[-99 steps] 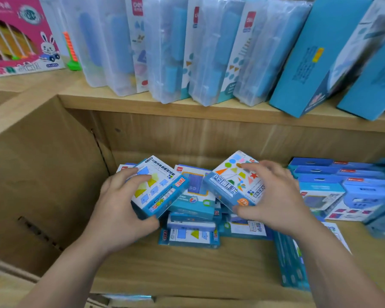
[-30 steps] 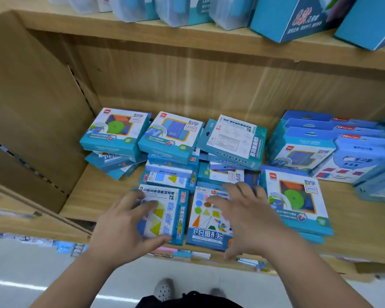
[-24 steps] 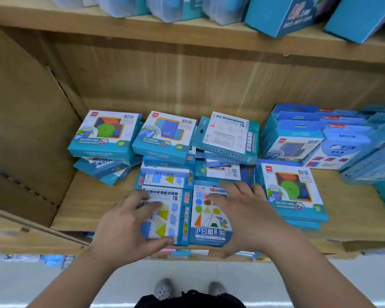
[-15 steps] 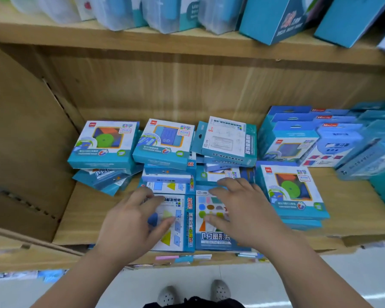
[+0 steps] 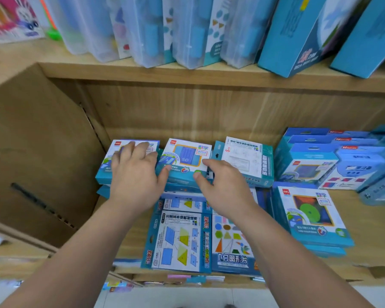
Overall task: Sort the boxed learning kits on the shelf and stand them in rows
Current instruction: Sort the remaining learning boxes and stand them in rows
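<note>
Hands have both left the two flat kits up front and gone for the back stacks. Half a second ago they were pressing on the triangle kit [image 5: 180, 241] and the shapes kit [image 5: 231, 243]. Now those two lie flat, side by side under the forearms, at the front lip of the shelf [image 5: 365, 218].

The left hand [image 5: 135, 174] lies spread, fingers straight, on top of the far-left kit [image 5: 108, 165], which caps a small stack. The right hand [image 5: 222, 190] is just beside it, thumb on the front edge and fingers curled over the right edge of the "50" kit [image 5: 187, 156], so it looks like a pinch. Past its knuckles sits a back-side-up kit [image 5: 245, 158].

My read: the front pair is squared off and the back piles come next. None of the kits near the hands stands upright yet, so the rows are a long way off.
</note>
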Motion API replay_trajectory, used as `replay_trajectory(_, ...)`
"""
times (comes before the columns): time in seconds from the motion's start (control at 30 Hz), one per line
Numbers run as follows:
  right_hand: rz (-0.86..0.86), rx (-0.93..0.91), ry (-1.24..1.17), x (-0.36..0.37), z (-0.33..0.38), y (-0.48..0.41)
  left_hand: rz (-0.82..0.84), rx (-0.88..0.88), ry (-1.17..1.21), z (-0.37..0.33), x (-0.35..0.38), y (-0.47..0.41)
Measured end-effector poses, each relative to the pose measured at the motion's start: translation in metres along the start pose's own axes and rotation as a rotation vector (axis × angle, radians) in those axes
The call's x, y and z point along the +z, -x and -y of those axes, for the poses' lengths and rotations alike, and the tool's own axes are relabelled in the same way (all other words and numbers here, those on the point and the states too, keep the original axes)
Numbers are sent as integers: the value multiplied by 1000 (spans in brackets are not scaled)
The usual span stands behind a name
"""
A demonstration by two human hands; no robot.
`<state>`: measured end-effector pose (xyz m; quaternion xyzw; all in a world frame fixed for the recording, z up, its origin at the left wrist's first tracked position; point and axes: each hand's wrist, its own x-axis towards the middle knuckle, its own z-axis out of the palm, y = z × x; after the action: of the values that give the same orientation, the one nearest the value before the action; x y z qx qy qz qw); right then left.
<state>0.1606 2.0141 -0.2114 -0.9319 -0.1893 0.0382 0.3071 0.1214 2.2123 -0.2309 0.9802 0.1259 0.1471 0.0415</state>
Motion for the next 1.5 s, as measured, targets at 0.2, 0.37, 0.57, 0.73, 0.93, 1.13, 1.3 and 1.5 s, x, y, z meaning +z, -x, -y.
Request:
replay_trajectory(0.2,58,128,-152,5,3,-2,61,8,36,-3,11,-2)
replay_trajectory(0.37,-26,208,-381,11,8,-2,96,-40,141,-6,12,-4)
replay_trajectory(0.57,-272,164,-499,17,11,4,53,-70,356,-4,11,-4)
replay_trajectory(0.73,-421,190,-642,30,17,7,-18,-86,549,-11,2,1)
replay_trajectory(0.93,-546,105,-797,18,24,11,-91,-156,908,-25,-20,12)
replay_trajectory(1.13,-464,88,-996,-23,10,20,-104,-196,1201,-54,-34,24)
replay_trajectory(1.3,-448,12,-954,-65,-21,30,-67,-82,1204,-89,-33,24)
replay_trajectory(1.5,-403,-38,-928,-128,-86,40,-6,54,1141,-159,-28,14)
